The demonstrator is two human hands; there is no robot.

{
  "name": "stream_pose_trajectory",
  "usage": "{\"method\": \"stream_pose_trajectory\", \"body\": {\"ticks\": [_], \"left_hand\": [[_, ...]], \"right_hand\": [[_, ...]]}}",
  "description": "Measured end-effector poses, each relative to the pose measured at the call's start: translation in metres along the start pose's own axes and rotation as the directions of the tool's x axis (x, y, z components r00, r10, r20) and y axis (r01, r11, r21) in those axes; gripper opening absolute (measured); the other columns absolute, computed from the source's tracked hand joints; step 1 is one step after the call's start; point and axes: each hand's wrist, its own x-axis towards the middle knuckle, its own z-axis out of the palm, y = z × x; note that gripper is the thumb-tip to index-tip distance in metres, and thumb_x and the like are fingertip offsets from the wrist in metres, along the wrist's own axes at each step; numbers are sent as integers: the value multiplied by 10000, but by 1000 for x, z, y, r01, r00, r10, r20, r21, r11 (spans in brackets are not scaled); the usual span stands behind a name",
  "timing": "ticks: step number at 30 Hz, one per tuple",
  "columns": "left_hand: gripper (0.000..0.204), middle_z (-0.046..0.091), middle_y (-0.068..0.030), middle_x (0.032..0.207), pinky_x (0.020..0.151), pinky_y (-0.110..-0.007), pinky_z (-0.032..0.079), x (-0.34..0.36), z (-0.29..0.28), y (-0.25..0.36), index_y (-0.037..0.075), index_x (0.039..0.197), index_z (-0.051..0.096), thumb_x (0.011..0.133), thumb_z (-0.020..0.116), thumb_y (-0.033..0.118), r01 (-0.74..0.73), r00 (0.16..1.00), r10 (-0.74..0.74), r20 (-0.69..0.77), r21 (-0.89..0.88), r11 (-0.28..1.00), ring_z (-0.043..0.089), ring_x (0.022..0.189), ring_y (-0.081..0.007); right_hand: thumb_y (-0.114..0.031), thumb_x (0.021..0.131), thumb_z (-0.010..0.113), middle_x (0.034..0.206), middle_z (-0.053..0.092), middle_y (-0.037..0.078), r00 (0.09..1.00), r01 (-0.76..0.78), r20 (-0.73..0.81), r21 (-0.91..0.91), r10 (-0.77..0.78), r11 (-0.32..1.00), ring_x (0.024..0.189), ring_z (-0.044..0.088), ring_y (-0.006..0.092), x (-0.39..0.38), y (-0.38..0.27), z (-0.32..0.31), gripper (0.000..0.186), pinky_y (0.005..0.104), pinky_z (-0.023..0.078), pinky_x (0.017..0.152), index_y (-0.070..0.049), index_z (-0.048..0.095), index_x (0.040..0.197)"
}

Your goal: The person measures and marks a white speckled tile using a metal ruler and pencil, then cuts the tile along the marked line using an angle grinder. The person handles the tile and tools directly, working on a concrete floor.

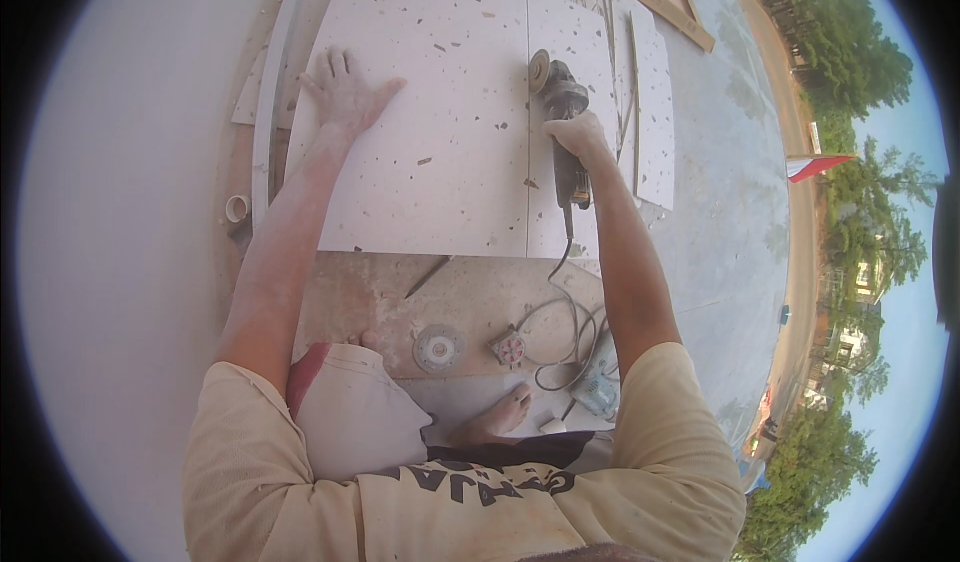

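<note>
Closest to the lens, at six o'clock, spread the person's cream shirt (450,522), both bare forearms reaching from its sleeves toward twelve. Across the twelve o'clock side lay the speckled white slab (430,182), the piece being worked. At eleven, the left hand (348,97) rested palm down on it, fingers splayed and grasping nothing. At one, the right hand (584,134) was wrapped around the body of a dark angle grinder (566,100), whose disc (540,70) stood at the straight line (528,162) running from twelve to six; whether it touched the surface or was spinning could not be told. That line already spanned the slab's visible length, so the cut looked well along, at least on the face. Its depth did not show, and the narrower strip (546,212) on the three o'clock side still lay against the main part, so parting the two seemed left to do. A loose round disc (438,348) lay at seven, the looped cord (580,327) at four.
</note>
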Motion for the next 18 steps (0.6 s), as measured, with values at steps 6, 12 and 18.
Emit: {"method": "stream_pose_trajectory", "body": {"ticks": [6, 12, 18], "left_hand": [[1103, 312, -138, 1605, 1184, -693, 139, 2, 4, -1, 0, 1562, 328, 864, 515, 833, -3, 1000, 3, -5, -13, 1000, 166, 1531, -318], [1118, 297, -146, 1612, 1191, -688, 127, 2, -1, 1, -25, 1556, 324, 858, 540, 820, -3, 1000, 3, 27, -26, 1000, 164, 1529, -327], [1139, 297, -167, 1619, 1194, -686, 127, 4, 3, 1, -42, 1554, 321, 846, 558, 819, -8, 1000, 9, 14, -71, 997, 156, 1532, -340]], "right_hand": [[-323, 627, 828, 991, 752, 199, 999, 16, -35, 1, -16, 1000, 904, 746, 284, 6, -2, 3, 600, 375, 594, 781, 83, 728, 1057], [-315, 635, 817, 975, 750, 193, 1000, 20, 1, 16, -20, 1000, 881, 743, 279, 14, -2, 2, 561, 373, 591, 765, 70, 735, 1034], [-309, 632, 812, 969, 749, 189, 1000, 7, 5, 7, -7, 1000, 868, 742, 272, 14, -6, 0, 544, 370, 590, 754, 70, 738, 1015]]}}
